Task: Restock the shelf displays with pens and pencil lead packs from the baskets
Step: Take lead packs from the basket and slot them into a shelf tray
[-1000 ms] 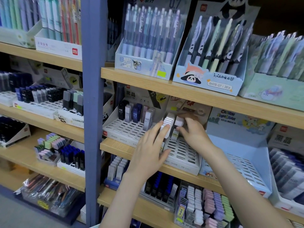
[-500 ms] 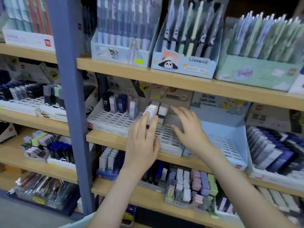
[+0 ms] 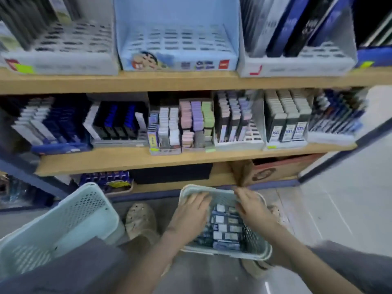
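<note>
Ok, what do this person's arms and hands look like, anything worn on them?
The left forearm and right forearm are bare to the frame's edge, no sleeves in view. The left hand and right hand wear no gloves; no watch, band or ring shows, though the picture is blurred.

Small basket point(image 3: 233, 254) on grey floor point(image 3: 339, 209)

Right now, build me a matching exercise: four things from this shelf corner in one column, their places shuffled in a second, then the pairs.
Things
1. small pale green perforated plastic basket
2. large pale green perforated plastic basket
3. light blue cardboard display tray
4. brown cardboard box

Places
A. upper wooden shelf, centre
B. lowest shelf, right end
C. before the person, holding blue-and-white packs
D. lower left of the view

Pairs: 1-C, 2-D, 3-A, 4-B
</note>
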`<control>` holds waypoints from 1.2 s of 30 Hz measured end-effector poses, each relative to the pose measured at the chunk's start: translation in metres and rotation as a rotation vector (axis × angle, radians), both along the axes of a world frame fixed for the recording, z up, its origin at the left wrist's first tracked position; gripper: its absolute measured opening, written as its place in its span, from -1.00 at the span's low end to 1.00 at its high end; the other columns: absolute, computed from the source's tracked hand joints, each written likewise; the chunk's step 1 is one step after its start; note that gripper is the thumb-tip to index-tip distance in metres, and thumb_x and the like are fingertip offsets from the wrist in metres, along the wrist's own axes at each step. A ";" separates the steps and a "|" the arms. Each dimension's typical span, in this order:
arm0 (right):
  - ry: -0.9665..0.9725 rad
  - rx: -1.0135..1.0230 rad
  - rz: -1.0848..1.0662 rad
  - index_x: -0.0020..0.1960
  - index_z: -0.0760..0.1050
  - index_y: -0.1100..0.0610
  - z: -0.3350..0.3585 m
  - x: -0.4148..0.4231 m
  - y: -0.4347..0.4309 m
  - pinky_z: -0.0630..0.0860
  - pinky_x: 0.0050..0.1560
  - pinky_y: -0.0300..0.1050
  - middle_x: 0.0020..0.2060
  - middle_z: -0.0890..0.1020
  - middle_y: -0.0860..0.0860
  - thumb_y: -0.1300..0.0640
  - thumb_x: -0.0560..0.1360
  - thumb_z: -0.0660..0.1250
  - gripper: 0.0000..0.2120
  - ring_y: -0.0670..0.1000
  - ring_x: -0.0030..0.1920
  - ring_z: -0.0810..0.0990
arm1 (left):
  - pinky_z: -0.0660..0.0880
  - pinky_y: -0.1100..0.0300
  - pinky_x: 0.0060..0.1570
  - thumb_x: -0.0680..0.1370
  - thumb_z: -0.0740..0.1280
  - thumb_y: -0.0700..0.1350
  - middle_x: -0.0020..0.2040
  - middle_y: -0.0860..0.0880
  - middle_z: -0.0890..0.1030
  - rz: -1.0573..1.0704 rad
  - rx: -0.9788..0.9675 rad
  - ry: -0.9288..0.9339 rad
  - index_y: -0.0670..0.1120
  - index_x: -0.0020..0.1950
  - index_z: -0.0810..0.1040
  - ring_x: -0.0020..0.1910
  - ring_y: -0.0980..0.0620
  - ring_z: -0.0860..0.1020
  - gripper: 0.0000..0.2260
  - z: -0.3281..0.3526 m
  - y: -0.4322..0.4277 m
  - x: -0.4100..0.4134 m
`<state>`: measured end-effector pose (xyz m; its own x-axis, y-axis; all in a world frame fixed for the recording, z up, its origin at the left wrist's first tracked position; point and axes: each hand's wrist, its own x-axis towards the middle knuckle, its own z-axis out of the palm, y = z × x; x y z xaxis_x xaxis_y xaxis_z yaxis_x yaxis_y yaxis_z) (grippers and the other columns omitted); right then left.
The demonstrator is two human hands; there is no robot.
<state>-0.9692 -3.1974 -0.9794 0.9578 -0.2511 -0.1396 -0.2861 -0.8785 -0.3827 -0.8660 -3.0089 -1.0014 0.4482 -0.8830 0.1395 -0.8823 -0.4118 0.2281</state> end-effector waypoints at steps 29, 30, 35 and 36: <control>0.468 -0.257 0.409 0.42 0.21 0.29 -0.181 -0.016 -0.001 0.20 0.39 0.04 0.37 0.33 0.21 0.32 0.57 0.09 -0.59 0.17 0.38 0.29 | 0.18 -0.03 0.36 0.34 0.45 -0.06 0.29 -0.15 0.54 -0.065 0.239 -0.093 -0.13 0.15 0.61 0.31 -0.10 0.36 -0.61 -0.118 0.029 0.020; 0.459 -0.229 0.400 0.42 0.22 0.29 -0.177 -0.016 0.000 0.20 0.40 0.03 0.37 0.34 0.21 0.33 0.56 0.11 -0.58 0.17 0.39 0.29 | 0.18 -0.03 0.36 0.35 0.45 -0.06 0.29 -0.16 0.54 -0.062 0.234 -0.100 -0.13 0.15 0.61 0.31 -0.10 0.34 -0.61 -0.117 0.029 0.018; 0.118 0.201 0.029 0.22 0.47 0.26 -0.133 -0.006 0.009 0.41 0.14 -0.07 0.08 0.55 0.17 0.28 0.52 0.30 -0.72 0.15 0.13 0.50 | 0.29 0.03 0.36 0.56 0.19 0.02 0.35 -0.10 0.45 0.159 0.163 0.284 -0.13 0.30 0.48 0.35 -0.02 0.27 -0.62 -0.083 0.002 0.013; 0.049 0.357 -0.093 0.17 0.49 0.24 -0.112 0.000 0.013 0.41 0.06 -0.10 0.01 0.56 0.14 0.27 0.53 0.29 -0.79 0.11 0.05 0.52 | 0.26 0.06 0.39 0.58 0.22 0.03 0.40 -0.07 0.38 0.241 0.129 0.492 -0.12 0.39 0.38 0.39 0.00 0.25 -0.59 -0.072 -0.006 0.014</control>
